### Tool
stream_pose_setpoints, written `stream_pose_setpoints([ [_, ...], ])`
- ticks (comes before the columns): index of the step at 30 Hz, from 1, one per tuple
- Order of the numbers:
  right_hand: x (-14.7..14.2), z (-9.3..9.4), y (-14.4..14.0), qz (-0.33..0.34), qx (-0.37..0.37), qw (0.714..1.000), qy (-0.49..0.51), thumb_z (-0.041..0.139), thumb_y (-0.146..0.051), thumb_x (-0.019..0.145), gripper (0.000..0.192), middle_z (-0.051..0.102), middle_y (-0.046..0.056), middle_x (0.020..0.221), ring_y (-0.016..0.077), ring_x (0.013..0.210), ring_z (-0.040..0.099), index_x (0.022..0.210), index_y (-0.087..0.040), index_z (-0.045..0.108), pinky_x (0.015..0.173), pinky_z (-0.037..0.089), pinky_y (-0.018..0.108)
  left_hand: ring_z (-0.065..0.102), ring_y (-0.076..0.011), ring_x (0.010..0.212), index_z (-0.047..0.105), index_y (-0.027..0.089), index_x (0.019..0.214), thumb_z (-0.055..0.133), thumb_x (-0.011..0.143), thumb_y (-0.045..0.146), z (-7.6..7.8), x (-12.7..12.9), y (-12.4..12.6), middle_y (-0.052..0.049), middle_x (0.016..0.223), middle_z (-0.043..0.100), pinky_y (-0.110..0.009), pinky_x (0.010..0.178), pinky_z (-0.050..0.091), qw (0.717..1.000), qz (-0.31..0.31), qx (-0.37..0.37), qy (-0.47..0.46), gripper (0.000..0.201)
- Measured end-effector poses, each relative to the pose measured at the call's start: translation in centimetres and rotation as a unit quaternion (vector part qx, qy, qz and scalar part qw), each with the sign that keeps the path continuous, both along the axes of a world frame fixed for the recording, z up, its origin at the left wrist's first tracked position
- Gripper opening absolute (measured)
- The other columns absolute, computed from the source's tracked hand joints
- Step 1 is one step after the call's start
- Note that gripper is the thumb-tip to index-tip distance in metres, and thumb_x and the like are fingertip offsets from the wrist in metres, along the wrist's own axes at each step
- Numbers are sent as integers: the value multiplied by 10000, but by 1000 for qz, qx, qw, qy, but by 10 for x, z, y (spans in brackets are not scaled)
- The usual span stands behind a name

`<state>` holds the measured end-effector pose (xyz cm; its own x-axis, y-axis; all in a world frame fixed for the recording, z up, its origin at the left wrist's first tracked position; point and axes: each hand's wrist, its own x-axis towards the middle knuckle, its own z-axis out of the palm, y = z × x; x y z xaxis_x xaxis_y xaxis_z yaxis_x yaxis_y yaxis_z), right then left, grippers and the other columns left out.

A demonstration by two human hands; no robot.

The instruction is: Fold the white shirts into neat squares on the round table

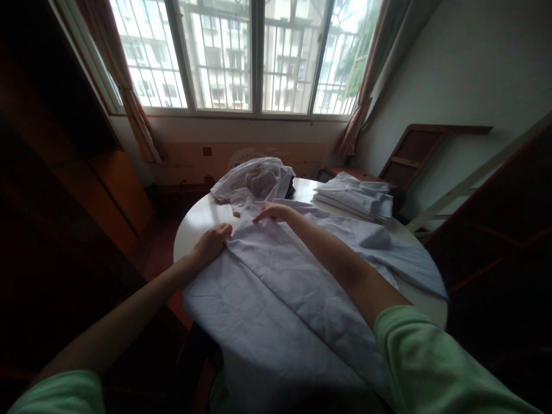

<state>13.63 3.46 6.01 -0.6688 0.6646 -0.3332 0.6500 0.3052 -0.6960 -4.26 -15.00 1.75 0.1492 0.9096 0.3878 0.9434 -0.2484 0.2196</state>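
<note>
A white shirt (276, 287) lies spread across the round white table (194, 221), its lower part hanging over the near edge. My left hand (212, 241) grips the shirt's left shoulder fold at the table's left side. My right hand (272, 213) lies flat, fingers together, pressing the cloth near the collar. Both arms reach out from light green sleeves.
A crumpled pile of white garments (254, 178) sits at the table's far side, with something dark behind it. A folded stack of white clothes (356, 196) lies at the far right. Dark wooden furniture flanks both sides; a barred window with curtains is ahead.
</note>
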Motion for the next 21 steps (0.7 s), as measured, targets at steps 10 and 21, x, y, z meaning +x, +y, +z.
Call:
stream_pose_setpoints([
  [10,87,0,-46,11,-82,996,-13,780,-546,482,537,317,-91,493,49,434,297,625,-193,402,396,227,197,594,-193,961,547,144,1038,364,807,82,8,4,-5,-107,1083,622,-302,831,483,997,-72,-31,4,302],
  [21,216,-4,-118,-67,-93,992,-51,768,-526,494,502,463,-54,574,65,483,427,752,-172,522,438,318,192,269,-206,1359,316,146,1401,367,851,306,8,-1,-3,-84,1494,258,-329,1106,238,971,-87,-184,127,576],
])
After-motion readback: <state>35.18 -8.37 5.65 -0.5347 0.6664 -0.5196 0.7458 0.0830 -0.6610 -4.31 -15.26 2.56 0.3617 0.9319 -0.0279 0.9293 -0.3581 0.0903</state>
